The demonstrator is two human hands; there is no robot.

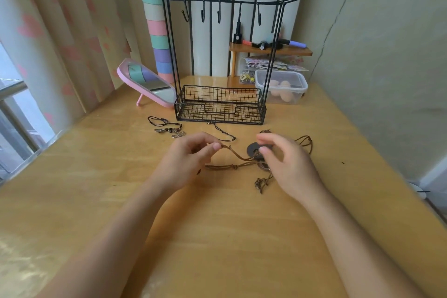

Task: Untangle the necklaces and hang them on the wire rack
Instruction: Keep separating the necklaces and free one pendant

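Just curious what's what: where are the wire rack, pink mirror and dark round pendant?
wire rack [193, 112]: head view, basket's front mesh.
pink mirror [147, 77]: head view, the glass.
dark round pendant [250, 148]: head view, its left rim.

Home bedroom corner: heart-print curtains [60, 38] by window, pink tabletop mirror [147, 82], pastel striped column [154, 19], cosmetics shelf [269, 49], wooden surface [217, 225].
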